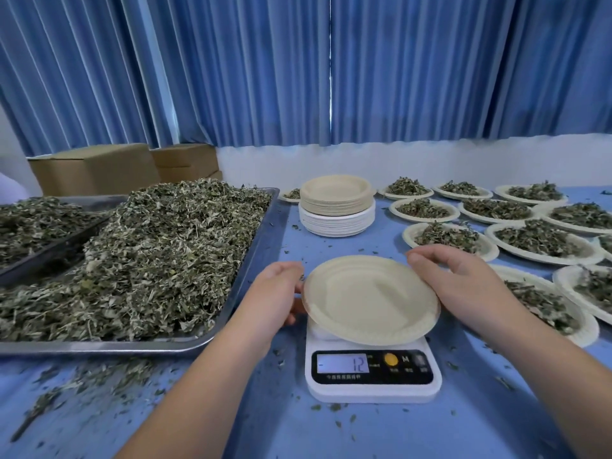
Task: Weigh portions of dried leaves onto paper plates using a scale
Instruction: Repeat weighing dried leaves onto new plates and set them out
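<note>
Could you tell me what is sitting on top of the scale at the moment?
An empty beige paper plate, its rim held by the left hand and right hand; no leaves on it. It hides most of the platform of the scale.

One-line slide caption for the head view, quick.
Left hand and right hand hold an empty paper plate on the scale, leaf tray at left, filled plates at right.
</note>
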Motion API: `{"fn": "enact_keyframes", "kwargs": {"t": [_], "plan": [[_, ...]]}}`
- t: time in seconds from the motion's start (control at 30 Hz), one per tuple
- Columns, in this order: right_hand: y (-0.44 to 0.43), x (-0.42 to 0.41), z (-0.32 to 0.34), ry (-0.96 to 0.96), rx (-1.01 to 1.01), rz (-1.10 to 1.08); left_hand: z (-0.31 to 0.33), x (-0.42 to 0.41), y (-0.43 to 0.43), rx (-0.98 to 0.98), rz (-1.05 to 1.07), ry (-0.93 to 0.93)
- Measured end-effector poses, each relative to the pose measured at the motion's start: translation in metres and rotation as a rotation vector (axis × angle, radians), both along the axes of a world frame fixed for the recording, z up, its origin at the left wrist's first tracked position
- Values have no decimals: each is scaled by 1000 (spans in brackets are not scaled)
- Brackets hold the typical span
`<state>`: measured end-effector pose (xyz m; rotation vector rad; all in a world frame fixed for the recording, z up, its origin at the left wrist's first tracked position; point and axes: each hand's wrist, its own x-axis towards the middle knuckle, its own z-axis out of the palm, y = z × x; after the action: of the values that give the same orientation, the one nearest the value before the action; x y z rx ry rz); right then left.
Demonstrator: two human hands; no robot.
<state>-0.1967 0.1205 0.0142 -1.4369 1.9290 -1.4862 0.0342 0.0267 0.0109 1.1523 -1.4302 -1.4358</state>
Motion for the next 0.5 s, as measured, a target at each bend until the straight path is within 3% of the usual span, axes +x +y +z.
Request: {"fn": "enact_keyframes", "kwargs": {"t": [0.1, 0.2, 0.33, 0.4, 0.5], "plan": [[4, 2, 3, 138, 15, -38, 2, 0, 1, -93, 73, -50], [6, 2, 5, 189, 1, -101, 10, 10, 2, -400, 201, -194], [7, 2, 6, 223, -2, -139, 23, 40, -3, -749, 377, -656], [7, 2, 5, 241, -3, -142, 23, 53, -11, -720, 384, -884], [6, 3, 4, 246, -3, -139, 20, 63, -21, -487, 212, -1097]]}}
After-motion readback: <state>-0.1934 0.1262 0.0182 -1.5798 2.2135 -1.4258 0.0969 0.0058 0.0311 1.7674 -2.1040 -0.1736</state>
